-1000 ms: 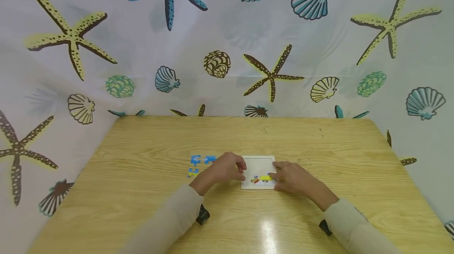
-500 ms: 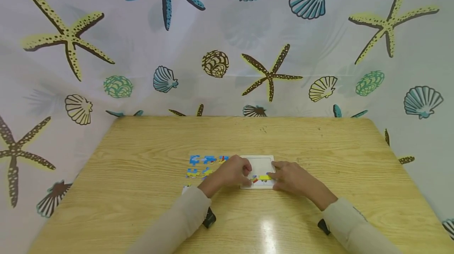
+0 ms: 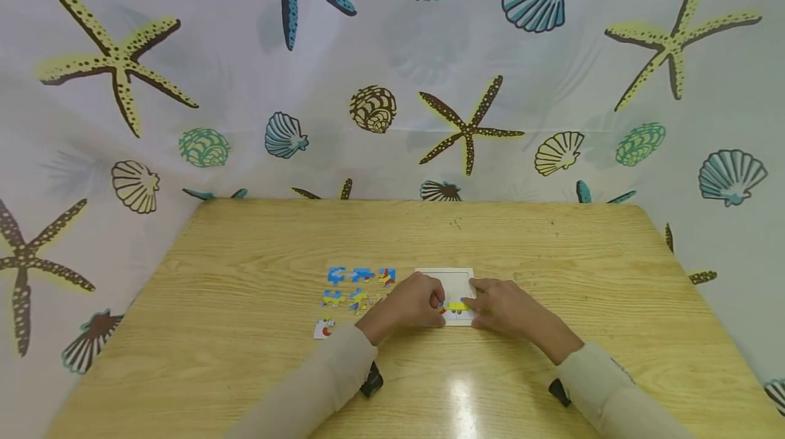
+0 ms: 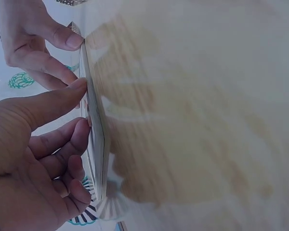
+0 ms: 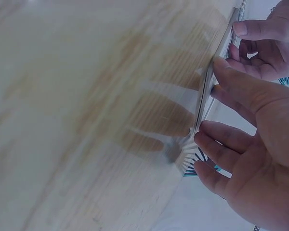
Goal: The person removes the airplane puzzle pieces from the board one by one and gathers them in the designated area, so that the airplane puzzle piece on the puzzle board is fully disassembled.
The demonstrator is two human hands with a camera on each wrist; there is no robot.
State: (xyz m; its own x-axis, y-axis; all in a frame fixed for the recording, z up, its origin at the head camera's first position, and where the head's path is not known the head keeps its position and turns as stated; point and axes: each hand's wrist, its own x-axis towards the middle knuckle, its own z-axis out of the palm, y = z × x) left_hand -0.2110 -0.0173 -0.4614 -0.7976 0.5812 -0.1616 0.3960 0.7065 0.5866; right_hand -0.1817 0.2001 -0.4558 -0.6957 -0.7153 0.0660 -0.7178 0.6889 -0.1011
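A white puzzle tray [image 3: 454, 279] lies on the table in front of me. Inside its lower part is a yellow puzzle piece [image 3: 456, 307]. My left hand [image 3: 417, 300] reaches over the tray's left side; its thumb and curled index finger close on a small red and blue puzzle piece [image 3: 441, 311], mostly hidden by the fingers. With my right hand [image 3: 504, 308] I hold the tray's right side, one fingertip on the yellow piece and the thumb at the near edge. The left wrist view shows the tray [image 4: 97, 139] edge-on, with both hands at it.
Left of the tray, several loose jigsaw pieces lie in rough rows: blue ones [image 3: 362, 275], yellow and blue ones [image 3: 333, 298], and a white one with red [image 3: 323, 329]. A patterned cloth [image 3: 331, 84] hangs behind the wooden table [image 3: 527, 241].
My left hand has moved right, from the tray's left edge onto the small piece inside it, uncovering more loose pieces. The right hand has stayed in place on the tray.
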